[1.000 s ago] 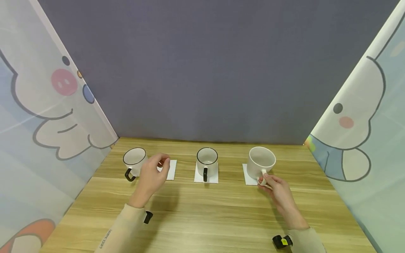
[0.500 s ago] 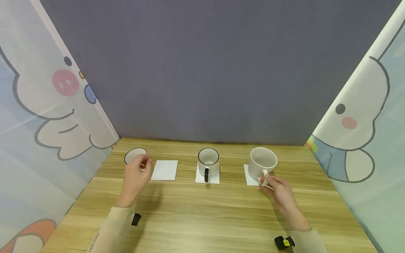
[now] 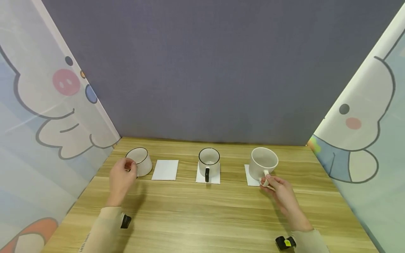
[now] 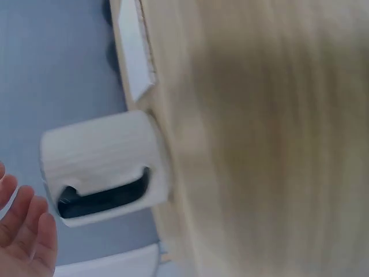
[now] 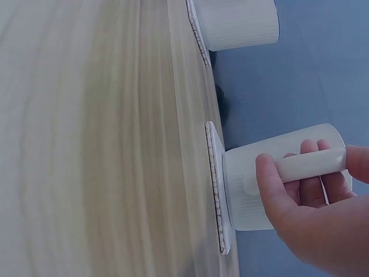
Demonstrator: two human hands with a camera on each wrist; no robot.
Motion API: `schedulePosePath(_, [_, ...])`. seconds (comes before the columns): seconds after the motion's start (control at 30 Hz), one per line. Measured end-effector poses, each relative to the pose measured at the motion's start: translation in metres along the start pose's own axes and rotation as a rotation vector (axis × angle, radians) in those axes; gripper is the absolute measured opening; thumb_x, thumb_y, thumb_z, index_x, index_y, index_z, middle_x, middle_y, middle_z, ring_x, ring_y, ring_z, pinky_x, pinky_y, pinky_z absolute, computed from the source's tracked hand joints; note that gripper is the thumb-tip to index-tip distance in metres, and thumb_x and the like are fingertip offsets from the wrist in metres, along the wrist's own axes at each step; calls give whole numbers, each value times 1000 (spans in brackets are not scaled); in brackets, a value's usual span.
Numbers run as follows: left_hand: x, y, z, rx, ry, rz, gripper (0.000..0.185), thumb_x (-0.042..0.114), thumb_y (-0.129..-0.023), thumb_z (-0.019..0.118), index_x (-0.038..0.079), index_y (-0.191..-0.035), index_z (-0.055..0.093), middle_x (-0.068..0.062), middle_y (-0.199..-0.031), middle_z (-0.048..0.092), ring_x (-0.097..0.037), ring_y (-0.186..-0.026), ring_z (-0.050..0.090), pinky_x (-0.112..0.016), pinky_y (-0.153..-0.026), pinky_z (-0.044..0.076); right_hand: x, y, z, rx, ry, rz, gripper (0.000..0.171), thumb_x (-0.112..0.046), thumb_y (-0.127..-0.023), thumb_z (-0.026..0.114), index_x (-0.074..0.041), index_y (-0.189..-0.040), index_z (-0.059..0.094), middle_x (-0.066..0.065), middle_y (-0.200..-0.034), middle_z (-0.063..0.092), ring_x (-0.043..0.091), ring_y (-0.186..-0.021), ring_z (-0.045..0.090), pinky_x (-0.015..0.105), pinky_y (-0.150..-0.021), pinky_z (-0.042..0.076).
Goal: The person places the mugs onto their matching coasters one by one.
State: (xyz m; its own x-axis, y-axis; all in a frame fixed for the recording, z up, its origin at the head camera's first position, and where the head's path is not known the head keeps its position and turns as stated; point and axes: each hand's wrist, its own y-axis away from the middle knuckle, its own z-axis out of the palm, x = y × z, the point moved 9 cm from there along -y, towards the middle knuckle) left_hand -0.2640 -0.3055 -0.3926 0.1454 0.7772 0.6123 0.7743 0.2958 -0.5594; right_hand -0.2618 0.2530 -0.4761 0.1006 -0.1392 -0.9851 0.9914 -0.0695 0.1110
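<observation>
A white mug with a black rim (image 3: 141, 165) stands on the table left of a bare white coaster (image 3: 165, 170). My left hand (image 3: 121, 175) is right beside its black handle (image 4: 104, 195); in the left wrist view the fingers (image 4: 26, 239) lie straight, just clear of the handle. A second black-rimmed mug (image 3: 209, 162) sits on the middle coaster (image 3: 199, 179). On the right, an all-white mug (image 3: 262, 163) stands on its coaster (image 3: 250, 180), and my right hand (image 3: 278, 189) pinches its handle (image 5: 308, 164) between thumb and fingers.
The wooden table (image 3: 202, 218) is boxed in by a grey back wall (image 3: 202, 70) and cartoon-printed side panels (image 3: 47, 105). The near half of the table carries only my forearms.
My left hand has moved left, from over the bare coaster to the handle side of the left mug. My right hand has stayed on the white mug's handle.
</observation>
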Motion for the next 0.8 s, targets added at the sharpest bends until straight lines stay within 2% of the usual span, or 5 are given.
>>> schedulePosePath(0.27, [-47, 11, 2, -53, 62, -273, 18, 13, -99, 59, -4, -99, 66, -21, -95, 66, -31, -86, 59, -37, -72, 43, -1, 0, 0, -12, 4, 1, 29, -19, -105, 58, 9, -105, 66, 6, -98, 66, 17, -96, 67, 33, -91, 57])
schedulePosePath(0.43, [-70, 20, 10, -148, 171, -462, 31, 24, -104, 54, -4, -114, 64, -20, -112, 65, -22, -93, 57, -30, -74, 46, -1, -1, 0, -11, 3, -7, 29, -19, -105, 58, 9, -104, 67, 5, -96, 67, 17, -94, 68, 32, -89, 58])
schedulePosePath(0.53, [-76, 27, 15, -231, 276, -558, 36, 25, -106, 50, -6, -121, 60, -16, -113, 63, -16, -92, 57, -29, -78, 50, -2, -1, 0, -13, 8, -15, 30, -19, -105, 58, 10, -103, 67, 5, -95, 67, 16, -93, 68, 32, -89, 58])
schedulePosePath(0.63, [-80, 33, 21, -318, 401, -627, 41, 28, -108, 46, -7, -127, 55, -7, -107, 61, -11, -90, 58, -30, -83, 54, -2, -1, 0, -14, 9, -18, 30, -18, -105, 58, 10, -103, 67, 5, -95, 67, 16, -93, 68, 32, -88, 58])
schedulePosePath(0.8, [-82, 34, 28, -391, 582, -646, 34, 25, -108, 46, -4, -120, 59, 4, -101, 62, -11, -95, 59, -30, -89, 53, -2, 0, 1, -15, 22, -22, 35, -19, -106, 57, 14, -108, 64, 6, -97, 66, 16, -95, 67, 33, -89, 58])
